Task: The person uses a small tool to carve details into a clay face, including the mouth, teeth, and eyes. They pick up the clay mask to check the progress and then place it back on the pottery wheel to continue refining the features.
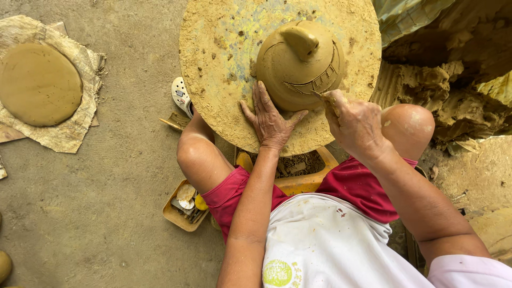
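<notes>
The clay lid (298, 64), a domed piece of wet tan clay with a stubby knob at its top and lines cut into its lower band, sits near the middle of a round, clay-crusted turntable (213, 69) in front of the seated person. It looks soft and damp, likely heavy for its size and easily dented, so I judge it safest taken low at the thick rim with flat palms, not by the knob or the freshly cut band. The left hand (271, 120) lies open and flat, fingers spread, on the wheel and against the near foot of the dome, steadying it. The right hand (354, 125) is closed around a thin carving tool (318, 94), whose tip touches the incised band on the lid's right side. Below the wheel, between the knees, a yellow tub (298, 176) holds dark scraps, and a small tray (184, 205) of shells and bits rests on the ground by the left thigh. Well apart to the left, a flat clay disc (38, 84) lies on a piece of sacking (69, 133). To the right, a rough mass of raw clay (453, 85) is heaped beside the wheel.
</notes>
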